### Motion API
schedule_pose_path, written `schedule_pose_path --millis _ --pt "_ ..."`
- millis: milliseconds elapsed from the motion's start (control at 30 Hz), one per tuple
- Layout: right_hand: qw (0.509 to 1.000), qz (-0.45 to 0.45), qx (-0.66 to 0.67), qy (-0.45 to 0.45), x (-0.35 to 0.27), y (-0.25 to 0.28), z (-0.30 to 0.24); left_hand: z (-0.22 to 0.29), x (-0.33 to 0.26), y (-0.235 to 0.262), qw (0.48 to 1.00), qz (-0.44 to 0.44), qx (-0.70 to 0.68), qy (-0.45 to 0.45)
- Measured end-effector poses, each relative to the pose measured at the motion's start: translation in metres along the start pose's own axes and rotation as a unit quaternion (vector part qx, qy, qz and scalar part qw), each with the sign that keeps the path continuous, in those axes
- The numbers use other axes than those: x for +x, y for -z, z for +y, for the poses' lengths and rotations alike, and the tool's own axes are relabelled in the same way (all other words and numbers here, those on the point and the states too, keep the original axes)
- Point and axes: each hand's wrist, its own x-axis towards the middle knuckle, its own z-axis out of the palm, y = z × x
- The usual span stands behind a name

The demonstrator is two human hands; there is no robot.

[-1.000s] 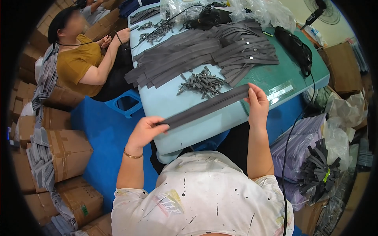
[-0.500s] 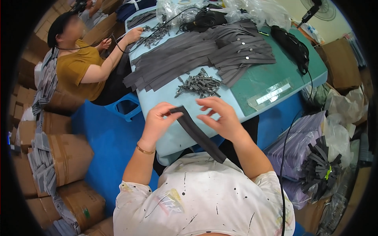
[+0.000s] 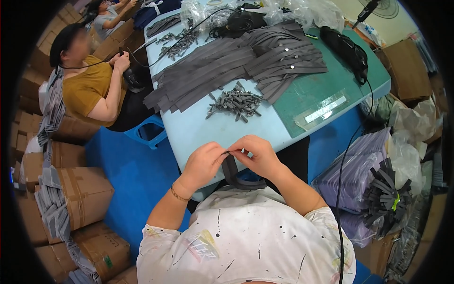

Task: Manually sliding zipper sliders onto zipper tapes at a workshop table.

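At the near edge of the pale blue worktop [image 3: 198, 128], the left hand [image 3: 203, 163] and right hand [image 3: 257, 155] both pinch the top of a folded dark grey fabric strap [image 3: 231, 171], seemingly mid-fold, needing aligned ends next.

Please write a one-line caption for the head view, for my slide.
Both hands, left hand and right hand, pinch a folded grey strap at the edge of a light blue table.
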Motion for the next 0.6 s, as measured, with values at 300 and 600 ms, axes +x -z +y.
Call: schedule_pose_path --millis 300,600 --pt "0.876 -0.005 0.384 -0.292 0.004 -0.006 0.019 0.017 0.001 -0.004 0.943 0.185 0.218 -0.169" --pt "0.912 0.080 -0.401 0.026 0.044 0.033 0.060 -0.008 0.042 0.013 0.779 0.270 -0.542 0.162"
